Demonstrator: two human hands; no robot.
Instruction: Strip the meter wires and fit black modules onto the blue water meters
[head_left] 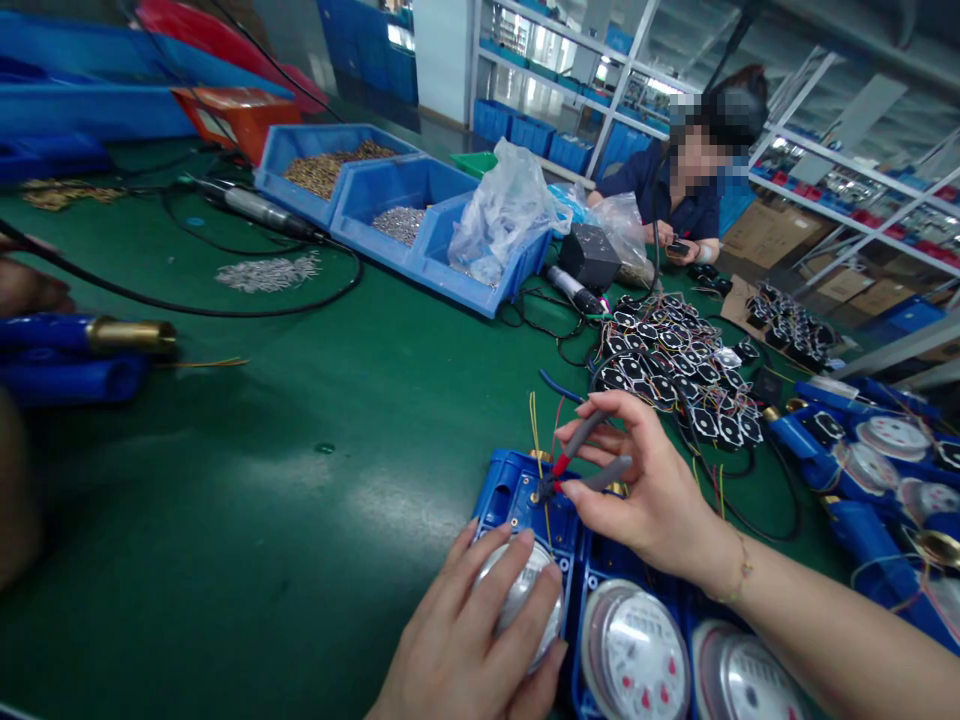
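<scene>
My right hand (637, 490) grips small pliers (581, 462) with grey and red handles, thumb on one handle and fingers on the other. Their dark jaws are at a brass fitting on the open blue housing of a water meter (504, 495), among thin yellow wires (535, 420). Over this meter's round glass dial (525, 590), my left hand (480, 630) is curled, fingers across the top and thumb at the right edge. Two more water meters with red-marked dials, one of them a nearer meter (637, 650), sit side by side to the right, partly under my right forearm.
Blue bins (405, 205) hold brass and silver small parts. Loose silver pins (270, 272) and an electric screwdriver (255, 207) lie nearby. Black wired modules (675, 360) are heaped beyond my right hand. A co-worker (675, 190) sits across; another person's hand (30, 285) is at far left.
</scene>
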